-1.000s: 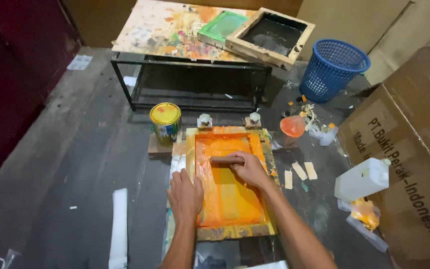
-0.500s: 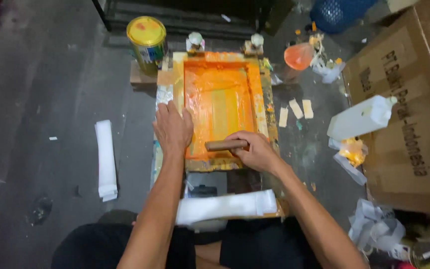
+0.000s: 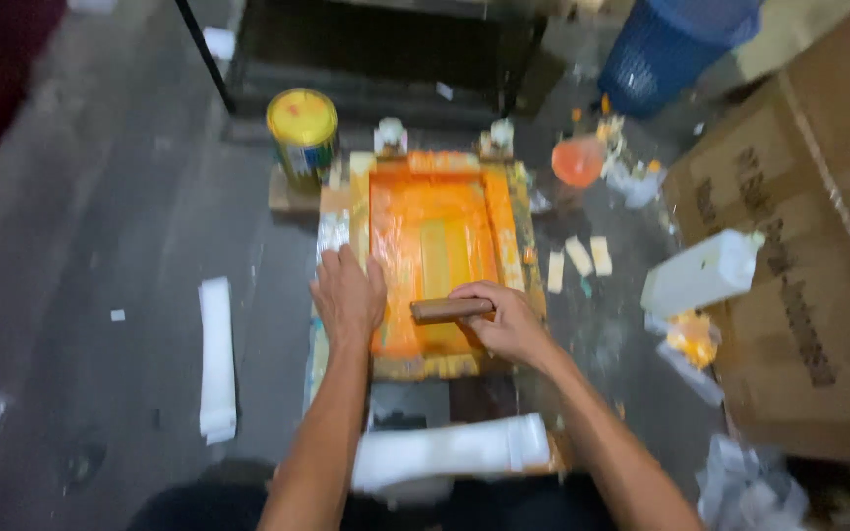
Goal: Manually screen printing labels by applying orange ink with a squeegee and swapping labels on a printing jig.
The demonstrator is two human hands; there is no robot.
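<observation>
The brown squeegee (image 3: 452, 309) lies across the near end of the orange printing screen (image 3: 435, 246) on the floor, my right hand (image 3: 504, 320) clenched around it; my left hand (image 3: 348, 295) presses flat, fingers spread, on the frame's left edge

Wooden-framed printing screen (image 3: 442, 258), mesh and inner border coated in wet orange ink, lies flat on the floor with its long axis running away from the viewer; brown wooden squeegee handle (image 3: 450, 310) lies crosswise over its near end, roughly level, blade on the mesh.
</observation>
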